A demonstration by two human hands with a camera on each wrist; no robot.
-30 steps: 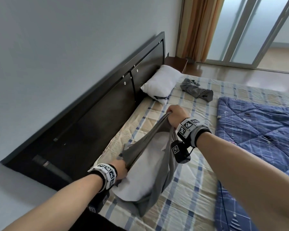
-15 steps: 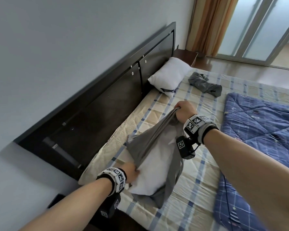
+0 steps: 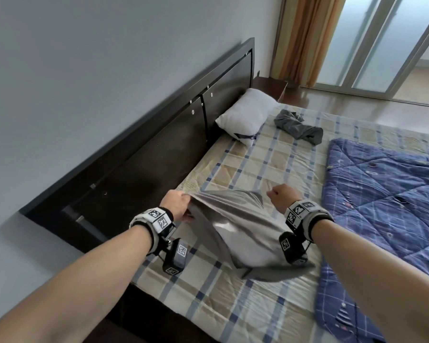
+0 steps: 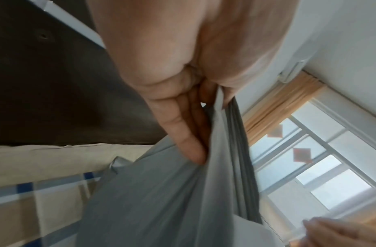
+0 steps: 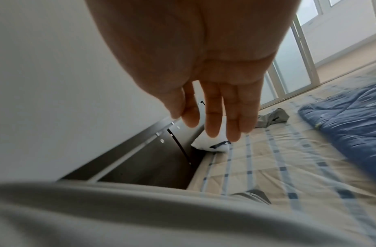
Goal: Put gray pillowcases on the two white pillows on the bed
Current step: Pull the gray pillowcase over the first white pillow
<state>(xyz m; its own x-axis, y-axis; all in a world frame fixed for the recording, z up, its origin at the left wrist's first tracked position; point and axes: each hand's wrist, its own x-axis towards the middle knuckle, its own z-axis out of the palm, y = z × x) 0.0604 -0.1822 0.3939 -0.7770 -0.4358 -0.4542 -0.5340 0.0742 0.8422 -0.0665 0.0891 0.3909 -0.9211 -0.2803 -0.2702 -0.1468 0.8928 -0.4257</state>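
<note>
One left hand [image 3: 176, 205] pinches the gray pillowcase [image 3: 235, 226]; right hand [image 5: 214, 107] hangs loose.

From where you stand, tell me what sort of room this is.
Most likely a bedroom: a bed with a plaid sheet against a dark headboard, a white pillow, and a blue quilt spread alongside.

Bed had a plaid sheet [image 3: 235, 303] in beige and blue, with a blue quilt [image 3: 386, 194] spread over the right side. Dark wood headboard [image 3: 159, 144] ran along a gray wall [image 3: 84, 70]. Far end had a small dark nightstand [image 3: 270, 86], tan curtains [image 3: 305, 38] and frosted sliding doors [image 3: 372, 40], plus shiny wood floor [image 3: 357, 110].
</note>
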